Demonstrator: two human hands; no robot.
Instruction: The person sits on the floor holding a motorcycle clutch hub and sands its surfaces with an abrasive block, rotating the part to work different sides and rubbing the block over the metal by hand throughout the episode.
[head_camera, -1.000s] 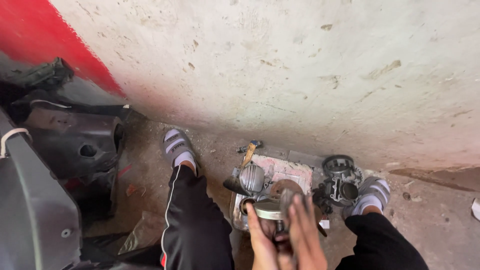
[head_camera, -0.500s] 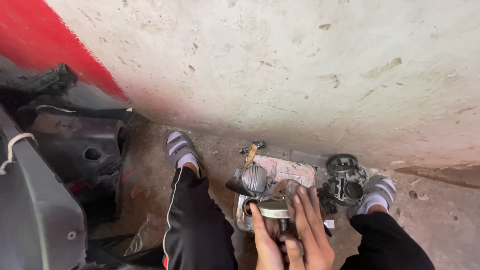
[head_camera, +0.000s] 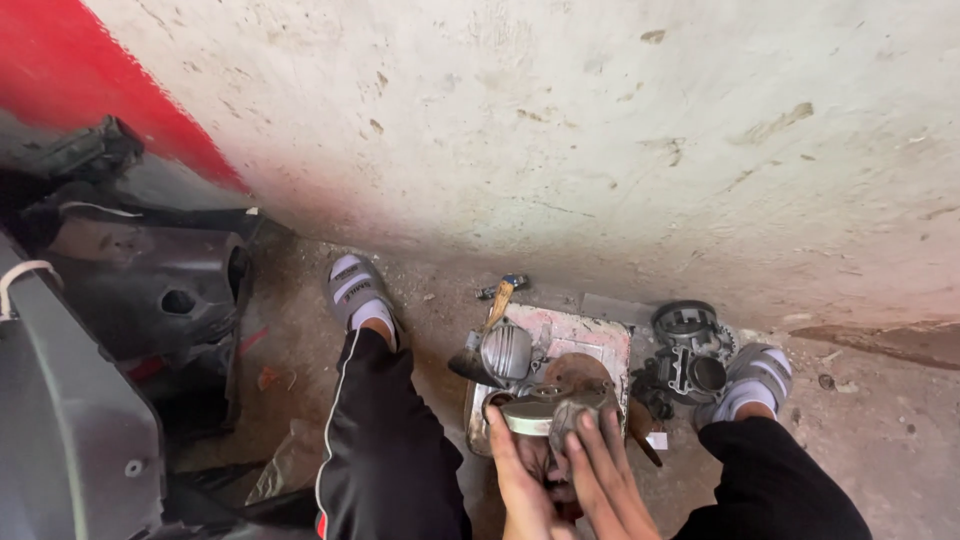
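Looking down, we see our left hand (head_camera: 515, 480) and right hand (head_camera: 600, 470) side by side, fingers wrapped around a grey metal engine part (head_camera: 545, 412) just ahead of them, its long axis crosswise, equally near both, above a flat tray (head_camera: 590, 335).

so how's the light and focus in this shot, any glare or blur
Head view: soft, even daylight with no glare; the pale wall is the brightest area, the dark panels at left sit in shadow. Focus is fair on the metal part under both hands, left hand, right hand; wide-angle bending shows at the edges.
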